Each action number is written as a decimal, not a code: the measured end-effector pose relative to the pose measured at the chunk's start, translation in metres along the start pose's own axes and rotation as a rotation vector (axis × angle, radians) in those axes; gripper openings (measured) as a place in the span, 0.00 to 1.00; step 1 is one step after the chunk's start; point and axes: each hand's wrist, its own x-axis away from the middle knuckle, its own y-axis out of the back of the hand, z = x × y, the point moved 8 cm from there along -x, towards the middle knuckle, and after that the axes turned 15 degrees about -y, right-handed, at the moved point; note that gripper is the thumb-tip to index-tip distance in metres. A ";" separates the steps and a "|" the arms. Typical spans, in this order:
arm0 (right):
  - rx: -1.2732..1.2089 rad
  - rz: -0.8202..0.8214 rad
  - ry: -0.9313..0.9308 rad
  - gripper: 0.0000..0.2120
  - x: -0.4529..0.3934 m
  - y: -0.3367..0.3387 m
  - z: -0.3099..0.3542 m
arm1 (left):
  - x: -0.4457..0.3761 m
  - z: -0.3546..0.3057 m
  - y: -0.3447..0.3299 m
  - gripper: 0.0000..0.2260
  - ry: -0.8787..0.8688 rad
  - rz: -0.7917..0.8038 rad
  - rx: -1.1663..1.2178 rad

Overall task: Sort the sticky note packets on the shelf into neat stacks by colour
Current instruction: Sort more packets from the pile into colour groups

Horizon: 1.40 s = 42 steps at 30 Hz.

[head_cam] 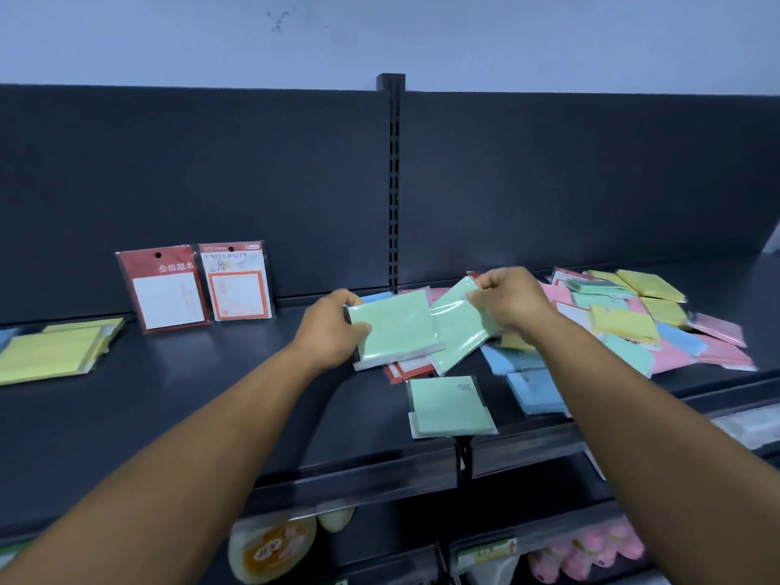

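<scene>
Two green sticky note packets sit in the person's grip above the dark shelf (177,386): the left hand (333,327) wraps its fingers over the far edge of a thick green packet (394,331), thumb pressed on the near face, so the packet is clamped between thumb and fingers, and its right edge lies just under the second one. The right hand (513,299) has its fingers curled tight, pinching the top corner of a thinner, shiny green packet (458,327) that hangs tilted down from the fingertips and overlaps the first. Directly below the pinched packets, nearer the shelf's front lip, a third green packet (449,407) lies flat with its clear flap showing. Under the left hand's packet a red-edged packet (407,369) peeks out. Beyond and to the outer side of the right hand's fingers spreads a loose heap (633,318) of yellow, pink, blue and green packets, overlapping in no order, with blue ones (534,390) lying just below that wrist. Well off past the left hand's knuckles, two red-and-white packets (198,285) stand leaning against the back panel (211,183), and farther out still a stack of yellow packets (52,352) lies flat at the shelf's far end.
</scene>
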 end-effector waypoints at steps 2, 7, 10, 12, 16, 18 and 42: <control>-0.079 0.014 0.036 0.06 0.010 -0.002 0.010 | 0.005 0.006 0.012 0.06 0.011 -0.045 0.044; -0.194 0.072 0.109 0.07 0.043 -0.034 0.041 | 0.027 0.023 0.049 0.08 0.046 -0.114 0.127; -0.228 0.132 0.098 0.07 0.065 -0.070 0.058 | 0.044 0.041 0.078 0.09 0.069 -0.144 0.110; -0.248 0.173 0.102 0.08 0.084 -0.095 0.071 | 0.058 0.057 0.102 0.10 0.087 -0.165 0.102; -0.283 0.256 0.094 0.08 0.124 -0.148 0.099 | 0.091 0.092 0.153 0.09 0.131 -0.204 0.069; -0.287 0.287 0.093 0.08 0.146 -0.174 0.116 | 0.108 0.109 0.180 0.09 0.145 -0.228 0.043; -0.138 0.498 0.281 0.11 0.360 -0.390 0.265 | 0.253 0.263 0.407 0.10 0.313 -0.450 0.123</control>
